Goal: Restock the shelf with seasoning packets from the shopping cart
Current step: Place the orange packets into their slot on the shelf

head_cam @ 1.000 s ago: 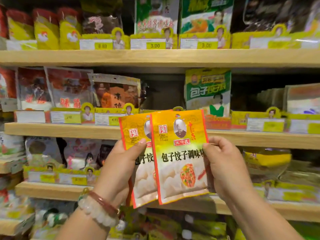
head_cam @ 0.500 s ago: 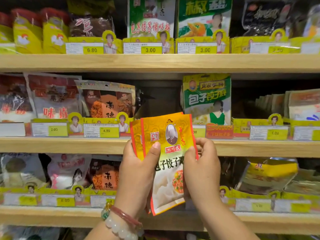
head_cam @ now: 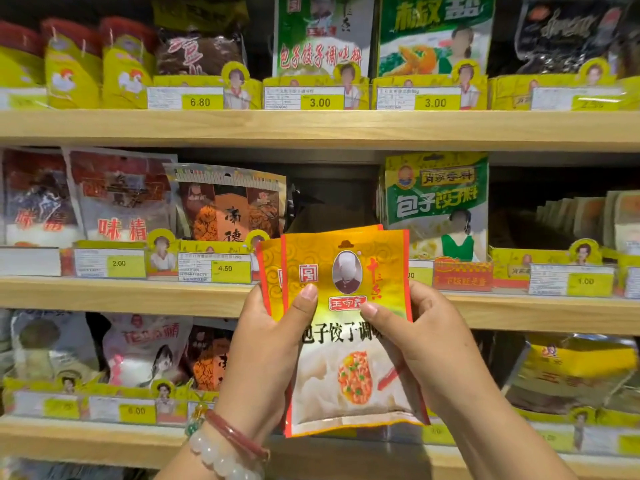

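A left hand (head_cam: 266,355), thumb pinching, and a right hand (head_cam: 426,348) grip two overlapping orange seasoning packets (head_cam: 346,327), held upright before the front edge of the middle shelf (head_cam: 138,296), below a green packet (head_cam: 436,202) on that shelf.

Rear packet (head_cam: 272,271): mostly hidden behind the front packet (head_cam: 346,323)
Front packet's printed line: right end covered by the right hand (head_cam: 429,348)
Price tag (head_cam: 420,273), frame centre: first digits hidden
Upper-right tag (head_cam: 588,102): blurred, unreadable
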